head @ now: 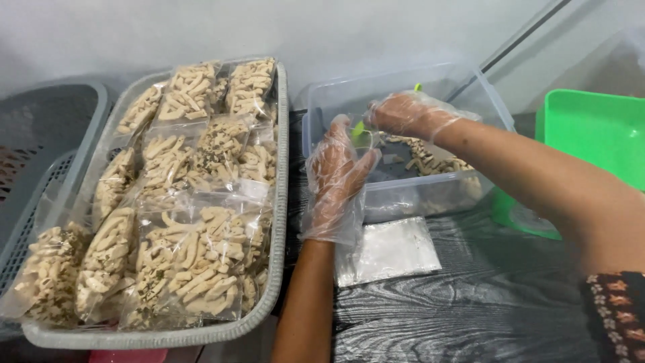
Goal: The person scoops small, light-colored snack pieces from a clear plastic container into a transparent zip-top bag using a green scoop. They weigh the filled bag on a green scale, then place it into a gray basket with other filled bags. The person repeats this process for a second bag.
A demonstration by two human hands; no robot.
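Both my hands wear thin clear plastic gloves. My left hand (336,178) is raised upright at the near rim of a clear plastic tub (396,202) and pinches the mouth of a small clear bag. My right hand (406,113) reaches into the tub and grips a green scoop (359,129) at the bag's mouth. Pale stick-shaped snacks (430,161) lie in the tub's bottom. The bag itself is hard to see against the tub.
A grey basket tray (281,202) at left holds several sealed bags of the same snacks (195,262). Flat empty clear bags (390,250) lie on the dark wood-grain table. A green bin (594,131) stands at right, a grey crate (47,128) at far left.
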